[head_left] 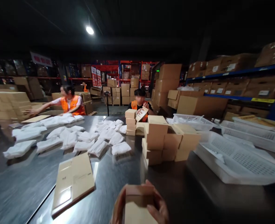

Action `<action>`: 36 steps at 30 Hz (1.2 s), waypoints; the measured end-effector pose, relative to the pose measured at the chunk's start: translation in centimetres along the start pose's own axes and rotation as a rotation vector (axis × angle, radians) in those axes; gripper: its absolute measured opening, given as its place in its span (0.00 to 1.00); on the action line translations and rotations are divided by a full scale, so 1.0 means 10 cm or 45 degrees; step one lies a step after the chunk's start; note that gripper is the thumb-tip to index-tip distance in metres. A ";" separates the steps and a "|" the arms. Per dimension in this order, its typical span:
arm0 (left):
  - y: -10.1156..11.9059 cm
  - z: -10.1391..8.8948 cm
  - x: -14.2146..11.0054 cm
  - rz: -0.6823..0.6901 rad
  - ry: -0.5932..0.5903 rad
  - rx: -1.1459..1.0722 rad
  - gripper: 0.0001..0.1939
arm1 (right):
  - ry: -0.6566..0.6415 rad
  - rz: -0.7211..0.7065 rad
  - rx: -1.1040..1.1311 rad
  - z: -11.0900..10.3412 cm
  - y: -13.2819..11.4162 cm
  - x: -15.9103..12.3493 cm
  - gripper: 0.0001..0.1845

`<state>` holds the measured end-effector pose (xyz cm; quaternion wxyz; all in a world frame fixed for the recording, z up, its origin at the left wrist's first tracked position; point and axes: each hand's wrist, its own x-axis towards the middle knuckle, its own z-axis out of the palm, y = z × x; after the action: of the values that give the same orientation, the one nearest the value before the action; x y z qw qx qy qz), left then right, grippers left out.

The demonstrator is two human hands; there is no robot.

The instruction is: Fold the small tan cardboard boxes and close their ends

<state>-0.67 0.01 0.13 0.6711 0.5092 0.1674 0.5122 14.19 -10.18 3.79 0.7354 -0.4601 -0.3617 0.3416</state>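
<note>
Between my two hands, at the bottom middle of the head view, is a small brown cardboard box [138, 205]. My left hand [119, 205] wraps its left side. My right hand [159, 205] grips the right side, with the thumb lying over the near face. To the left lies a stack of flat, unfolded cardboard box blanks [75, 180] on the metal table [118, 186]. Beyond my hands stands a pile of closed brown boxes [156, 133]. Many white wrapped packets [68, 137] are spread over the table's left and middle.
White plastic baskets [240, 158] stand to the right. Across the table, one co-worker [140, 104] in an orange vest handles a box; another [70, 104] reaches towards stacked cartons [8, 102] at left. A smaller box stack [130, 123] stands mid-table. Shelves with cartons [240, 85] line the right.
</note>
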 end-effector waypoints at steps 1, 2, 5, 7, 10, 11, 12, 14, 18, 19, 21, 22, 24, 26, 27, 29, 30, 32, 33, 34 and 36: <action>0.07 -0.03 -0.01 -0.018 -0.076 -0.046 0.41 | 0.045 -0.024 -0.033 0.02 0.00 -0.04 0.33; 0.15 -0.03 0.00 -0.087 -0.159 -0.075 0.38 | 0.068 -0.040 -0.059 0.04 -0.02 -0.07 0.32; 0.44 0.07 0.08 -0.333 -0.090 -0.231 0.32 | -0.054 -0.068 -0.118 0.11 -0.12 -0.10 0.37; 0.60 0.17 0.11 -0.436 0.035 -0.200 0.19 | -0.126 -0.074 -0.086 0.15 -0.18 -0.09 0.41; 0.70 0.26 0.10 -0.466 0.119 -0.146 0.14 | -0.134 -0.056 0.004 0.20 -0.24 -0.07 0.43; 0.71 0.27 0.08 -0.463 0.136 -0.137 0.15 | -0.138 -0.039 0.026 0.21 -0.25 -0.06 0.43; 0.70 0.27 0.07 -0.456 0.156 -0.118 0.16 | -0.143 -0.023 0.045 0.22 -0.25 -0.06 0.43; 0.66 0.24 0.04 -0.432 0.189 -0.059 0.18 | -0.158 0.002 0.073 0.22 -0.25 -0.06 0.44; 0.54 0.14 -0.01 -0.357 0.266 0.131 0.25 | -0.177 0.028 0.078 0.21 -0.23 -0.06 0.47; 0.52 0.12 -0.02 -0.341 0.264 0.161 0.24 | -0.169 0.022 0.051 0.20 -0.22 -0.06 0.47; 0.50 0.09 -0.02 -0.282 0.210 0.195 0.21 | -0.141 -0.011 -0.028 0.18 -0.20 -0.07 0.45; 0.49 0.09 -0.02 -0.203 0.166 0.210 0.18 | -0.135 -0.052 -0.072 0.16 -0.18 -0.08 0.42; 0.50 0.10 0.00 0.086 0.040 0.269 0.13 | -0.172 -0.155 -0.170 0.12 -0.15 -0.08 0.38; 0.51 0.11 0.05 0.405 -0.108 0.324 0.16 | -0.243 -0.376 -0.294 0.08 -0.12 -0.06 0.41; 0.52 0.11 0.08 0.521 -0.170 0.332 0.21 | -0.292 -0.516 -0.362 0.06 -0.11 -0.04 0.42; 0.54 0.09 0.13 0.695 -0.262 0.395 0.31 | -0.378 -0.763 -0.479 0.06 -0.12 0.00 0.34; 0.56 0.08 0.15 0.777 -0.302 0.480 0.32 | -0.404 -0.853 -0.523 0.06 -0.14 0.02 0.29; 0.62 0.07 0.18 0.954 -0.403 0.714 0.22 | -0.418 -0.923 -0.581 0.08 -0.17 0.04 0.19; 0.66 0.07 0.19 1.024 -0.460 0.805 0.16 | -0.402 -0.934 -0.593 0.09 -0.18 0.03 0.17; 0.69 0.08 0.20 1.066 -0.517 0.856 0.13 | -0.383 -0.939 -0.598 0.10 -0.18 0.03 0.17; 0.74 0.09 0.21 1.080 -0.612 0.863 0.12 | -0.350 -0.914 -0.599 0.11 -0.17 0.00 0.17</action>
<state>-2.98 1.03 7.47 0.2270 0.8193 -0.0532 0.5239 13.54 -10.27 5.72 0.6280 -0.4104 -0.6605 0.0311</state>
